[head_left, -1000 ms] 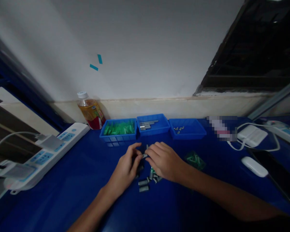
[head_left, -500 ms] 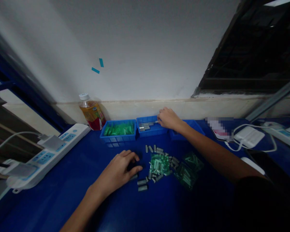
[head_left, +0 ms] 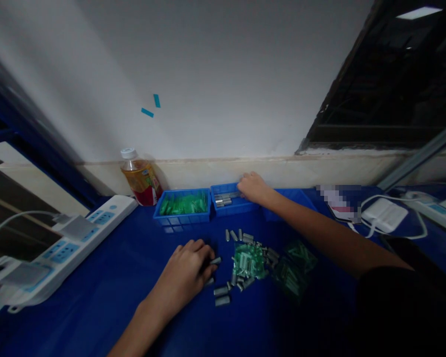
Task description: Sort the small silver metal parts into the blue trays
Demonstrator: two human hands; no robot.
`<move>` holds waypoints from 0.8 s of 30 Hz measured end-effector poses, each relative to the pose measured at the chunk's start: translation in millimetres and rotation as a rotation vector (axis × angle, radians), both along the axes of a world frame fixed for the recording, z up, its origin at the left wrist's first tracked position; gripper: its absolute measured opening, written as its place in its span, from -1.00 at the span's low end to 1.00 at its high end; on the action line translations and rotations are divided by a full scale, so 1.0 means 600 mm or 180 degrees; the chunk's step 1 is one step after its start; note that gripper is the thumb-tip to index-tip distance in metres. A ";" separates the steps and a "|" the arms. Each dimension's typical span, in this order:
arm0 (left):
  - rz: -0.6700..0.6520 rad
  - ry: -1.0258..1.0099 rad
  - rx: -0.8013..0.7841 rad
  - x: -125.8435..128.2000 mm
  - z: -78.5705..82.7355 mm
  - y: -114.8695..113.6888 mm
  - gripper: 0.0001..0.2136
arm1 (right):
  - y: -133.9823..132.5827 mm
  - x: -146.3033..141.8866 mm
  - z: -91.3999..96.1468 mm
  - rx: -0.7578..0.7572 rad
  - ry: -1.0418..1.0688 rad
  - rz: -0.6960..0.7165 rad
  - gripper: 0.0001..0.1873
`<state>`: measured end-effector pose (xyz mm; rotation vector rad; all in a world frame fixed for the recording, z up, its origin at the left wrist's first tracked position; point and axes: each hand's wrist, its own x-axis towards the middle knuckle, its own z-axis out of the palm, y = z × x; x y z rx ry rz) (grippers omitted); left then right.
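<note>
My left hand (head_left: 190, 265) hangs low over the blue table, fingers closed on a small metal cylinder (head_left: 216, 260) that pokes out past the fingertips. Below it lie more metal cylinders (head_left: 222, 300). My right hand (head_left: 253, 188) reaches to the middle blue bin (head_left: 234, 208), its fingers curled down over the bin's right part. What those fingers hold is hidden. Several metal pieces (head_left: 223, 200) lie inside that bin. Between the hands and me, a clear green bag of pieces (head_left: 250, 261) rests amid scattered cylinders.
A left blue bin (head_left: 182, 216) holds green bags. A third bin (head_left: 293, 197) sits partly under my right forearm. Darker green bags (head_left: 292, 277) lie right of the pile. A drink bottle (head_left: 141, 178), a power strip (head_left: 72, 248) and a white charger (head_left: 384, 212) stand around.
My left hand has gone from loosely spread to closed on a metal cylinder. My right fingers, which held a thin metal piece over the middle bin, are now lower and more curled. The view shifted slightly.
</note>
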<state>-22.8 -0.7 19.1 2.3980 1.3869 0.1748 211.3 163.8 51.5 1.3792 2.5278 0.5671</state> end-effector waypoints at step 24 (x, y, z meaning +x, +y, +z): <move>-0.0169 -0.0470 -0.0621 -0.033 0.025 0.003 -0.79 | -0.130 0.004 0.016 0.0079 0.1563 -0.0032 -0.82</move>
